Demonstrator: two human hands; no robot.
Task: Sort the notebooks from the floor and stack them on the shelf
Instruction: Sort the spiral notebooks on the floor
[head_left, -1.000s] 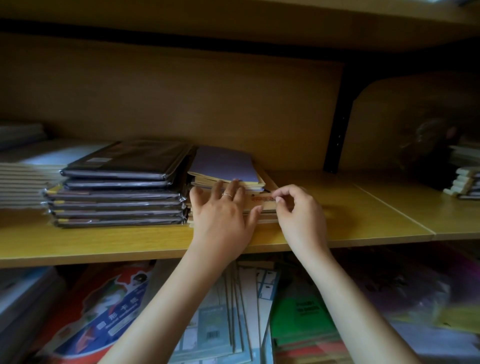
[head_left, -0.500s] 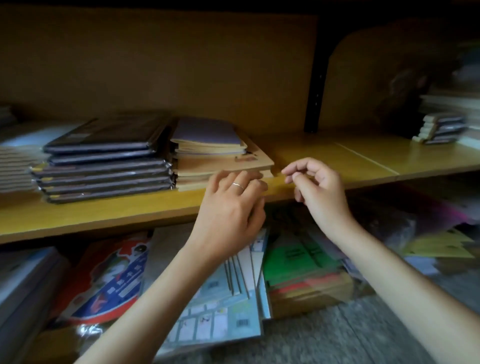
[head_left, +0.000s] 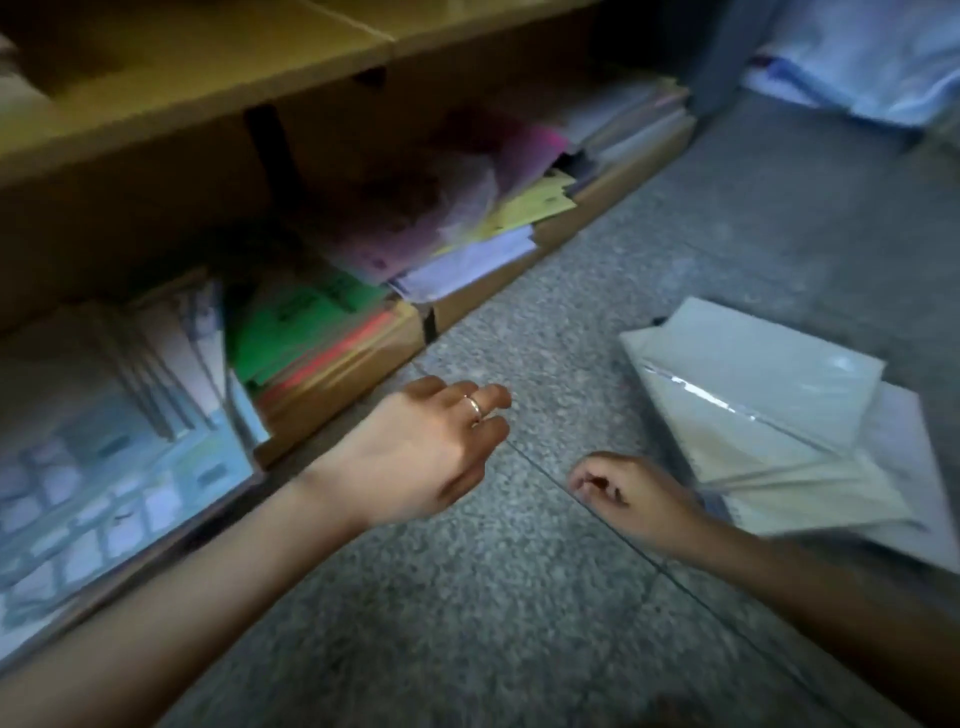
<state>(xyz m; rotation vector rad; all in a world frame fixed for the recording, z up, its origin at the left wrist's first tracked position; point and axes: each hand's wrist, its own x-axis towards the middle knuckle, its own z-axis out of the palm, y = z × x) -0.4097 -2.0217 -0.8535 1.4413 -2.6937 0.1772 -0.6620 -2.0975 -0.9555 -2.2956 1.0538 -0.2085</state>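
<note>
A pile of pale notebooks in clear plastic wrap (head_left: 769, 410) lies on the grey floor at the right. My right hand (head_left: 631, 493) hovers just left of the pile, fingers loosely curled, holding nothing. My left hand (head_left: 431, 447), with a ring on one finger, hangs over the floor in the middle with relaxed fingers and nothing in it. The wooden shelf (head_left: 197, 78) runs along the top left; the stacks on it are out of view.
Under the shelf, cardboard boxes (head_left: 343, 374) hold green, red, pink and yellow paper goods. Wrapped sheets (head_left: 104, 467) lean at the lower left. A white bundle (head_left: 872, 57) lies at the far right on the speckled floor (head_left: 519, 597).
Both hands have left the stack on the shelf and dropped toward the floor. The view has swung down and right, so the floor pile now shows.
</note>
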